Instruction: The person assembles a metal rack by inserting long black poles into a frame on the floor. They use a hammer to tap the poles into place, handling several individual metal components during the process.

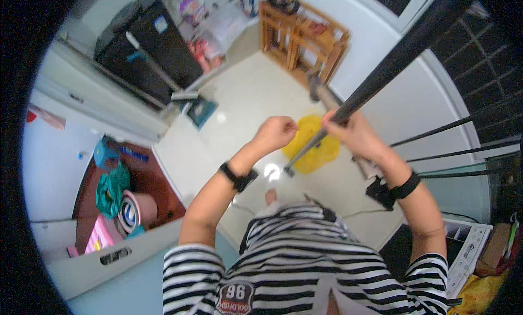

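My right hand [355,135] is closed around a long dark pole [378,72], which slants from the upper right down towards the floor near my feet. My left hand [276,132] is held in the air to the left of the pole, its fingers curled; whether anything small is between them cannot be told. Below the hands a round yellow thing [310,145] lies on the pale glossy floor, partly behind the pole. Each wrist wears a black band with a dark device.
A folded wooden rack [304,37] stands by the wall ahead. Back left are a black cabinet [151,49], a long-handled broom [155,67] and a teal dustpan [200,112]. Lower left sit a pink bucket [145,208] and a green plastic bag [112,190]. Thin dark rods extend at right.
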Motion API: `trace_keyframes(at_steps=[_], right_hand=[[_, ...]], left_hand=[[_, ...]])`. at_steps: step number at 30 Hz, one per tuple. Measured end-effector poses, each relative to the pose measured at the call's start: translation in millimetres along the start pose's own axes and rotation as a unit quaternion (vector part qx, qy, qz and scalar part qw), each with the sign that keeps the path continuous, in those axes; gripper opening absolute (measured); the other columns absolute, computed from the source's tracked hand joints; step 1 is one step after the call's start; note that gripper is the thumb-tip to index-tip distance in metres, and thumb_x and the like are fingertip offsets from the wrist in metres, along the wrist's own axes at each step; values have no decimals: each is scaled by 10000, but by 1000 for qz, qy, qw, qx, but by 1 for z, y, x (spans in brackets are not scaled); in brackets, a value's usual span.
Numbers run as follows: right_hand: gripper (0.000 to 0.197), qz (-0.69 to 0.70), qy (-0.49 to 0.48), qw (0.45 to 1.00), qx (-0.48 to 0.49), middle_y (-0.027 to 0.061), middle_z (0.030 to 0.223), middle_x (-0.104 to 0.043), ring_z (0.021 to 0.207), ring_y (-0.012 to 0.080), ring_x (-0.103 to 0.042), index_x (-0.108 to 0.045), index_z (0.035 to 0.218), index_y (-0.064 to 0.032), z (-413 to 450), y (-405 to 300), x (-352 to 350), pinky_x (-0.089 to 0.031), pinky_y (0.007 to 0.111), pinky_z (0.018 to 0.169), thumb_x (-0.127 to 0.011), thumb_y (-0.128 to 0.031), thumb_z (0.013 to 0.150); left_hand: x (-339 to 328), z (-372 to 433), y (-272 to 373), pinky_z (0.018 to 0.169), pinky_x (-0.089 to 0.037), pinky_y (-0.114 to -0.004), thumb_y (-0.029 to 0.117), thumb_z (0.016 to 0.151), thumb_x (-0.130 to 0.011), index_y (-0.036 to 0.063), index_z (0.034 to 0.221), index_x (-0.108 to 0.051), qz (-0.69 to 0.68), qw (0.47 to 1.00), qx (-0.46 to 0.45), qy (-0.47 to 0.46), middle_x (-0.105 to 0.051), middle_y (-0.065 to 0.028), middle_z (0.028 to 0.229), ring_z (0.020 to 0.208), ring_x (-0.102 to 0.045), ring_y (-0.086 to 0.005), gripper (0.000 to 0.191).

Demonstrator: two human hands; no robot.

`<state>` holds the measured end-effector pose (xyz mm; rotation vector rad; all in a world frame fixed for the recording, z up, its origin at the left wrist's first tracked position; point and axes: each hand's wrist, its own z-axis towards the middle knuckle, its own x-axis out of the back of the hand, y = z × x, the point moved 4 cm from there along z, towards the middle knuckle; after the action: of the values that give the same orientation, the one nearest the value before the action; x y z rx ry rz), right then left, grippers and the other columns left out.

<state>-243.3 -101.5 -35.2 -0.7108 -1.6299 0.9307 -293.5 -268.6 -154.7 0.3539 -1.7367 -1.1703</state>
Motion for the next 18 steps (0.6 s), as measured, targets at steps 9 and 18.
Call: trace_keyframes(at_steps=[9,18], right_hand=[[280,1,-8,997,81,99,694,-604,664,125,-550,-595,840,23,7,20,-19,-445,297,623,-599,-251,779],[424,22,-92,993,64,176,947,-601,908,224,-576,-500,1103,25,-13,12,0,-438,303,812,-619,-98,715]], left_hand=[[66,-20,211,815,-441,-284,170,749,-684,30,1141,-434,-272,901,-319,111,-564,-82,997,911,-549,-147,486],[43,0,224,350,-286,-223,206,859,-552,57,606,-423,-287,917,-247,125,-424,8,483,396,-379,-61,321]])
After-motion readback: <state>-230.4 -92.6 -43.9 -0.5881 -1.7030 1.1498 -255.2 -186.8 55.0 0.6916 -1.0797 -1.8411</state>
